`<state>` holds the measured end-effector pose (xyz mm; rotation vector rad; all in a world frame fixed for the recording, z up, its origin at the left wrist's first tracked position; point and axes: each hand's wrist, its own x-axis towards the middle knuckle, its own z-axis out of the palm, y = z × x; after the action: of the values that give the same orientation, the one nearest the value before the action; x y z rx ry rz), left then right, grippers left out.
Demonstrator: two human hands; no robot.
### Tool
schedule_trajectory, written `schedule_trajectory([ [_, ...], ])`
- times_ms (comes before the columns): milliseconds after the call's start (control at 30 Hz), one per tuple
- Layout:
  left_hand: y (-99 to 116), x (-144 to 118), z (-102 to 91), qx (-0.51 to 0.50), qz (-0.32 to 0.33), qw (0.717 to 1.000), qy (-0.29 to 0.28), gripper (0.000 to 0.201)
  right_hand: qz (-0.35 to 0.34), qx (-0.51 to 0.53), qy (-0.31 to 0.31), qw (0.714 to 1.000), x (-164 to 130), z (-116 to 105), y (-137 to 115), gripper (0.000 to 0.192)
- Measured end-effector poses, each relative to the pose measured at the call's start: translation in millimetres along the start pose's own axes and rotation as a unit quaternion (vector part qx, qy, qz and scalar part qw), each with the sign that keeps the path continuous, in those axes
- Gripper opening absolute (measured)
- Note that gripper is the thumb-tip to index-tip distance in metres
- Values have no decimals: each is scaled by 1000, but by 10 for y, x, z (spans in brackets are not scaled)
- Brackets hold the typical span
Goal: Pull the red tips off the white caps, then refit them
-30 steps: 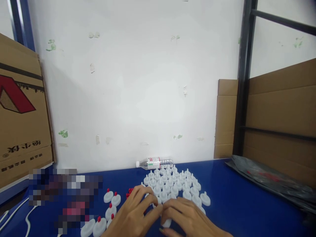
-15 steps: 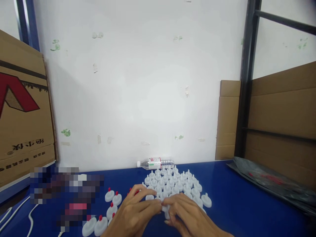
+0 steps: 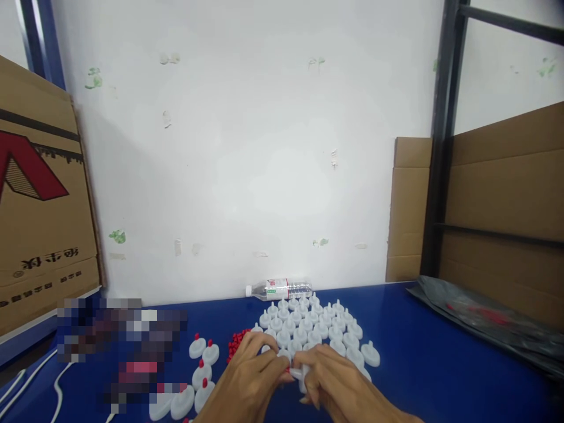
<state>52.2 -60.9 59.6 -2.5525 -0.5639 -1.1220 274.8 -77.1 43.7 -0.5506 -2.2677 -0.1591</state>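
Observation:
My left hand pinches a small red cap, of which only a sliver shows past the fingertips. In my right hand is a white nozzle lid, turned on its side with its spout towards the red cap. Spout and cap meet or nearly meet; the fingers hide the exact contact. Behind both hands stand many white nozzle lids, spouts up and bare. A heap of loose red caps lies just beyond my left hand. To the left are several white lids with red tips.
A clear plastic bottle lies against the white wall. Cardboard boxes stand at left, cardboard sheets at right. A dark plastic bag rests on the blue table's right side. White cables and a blurred-out patch occupy the left.
My hands have drawn slightly apart, so the nozzle lid's spout and a bit of red now show between them. The heap of red caps is more visible as the view shifted slightly.

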Motion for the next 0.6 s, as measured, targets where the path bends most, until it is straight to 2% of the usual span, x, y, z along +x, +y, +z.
schedule_trajectory([
  [167, -9, -62, 58, -38, -23, 998, -41, 37, -33, -21, -29, 999, -42, 28, 61, 23],
  [333, 11, -65, 50, -45, -31, 996, -64, 48, -60, -38, -27, 997, -30, 29, 70, 19],
  [600, 57, -80, 15, -141, -116, 976, -117, 51, -67, -40, -26, 997, 55, -82, -58, 25],
])
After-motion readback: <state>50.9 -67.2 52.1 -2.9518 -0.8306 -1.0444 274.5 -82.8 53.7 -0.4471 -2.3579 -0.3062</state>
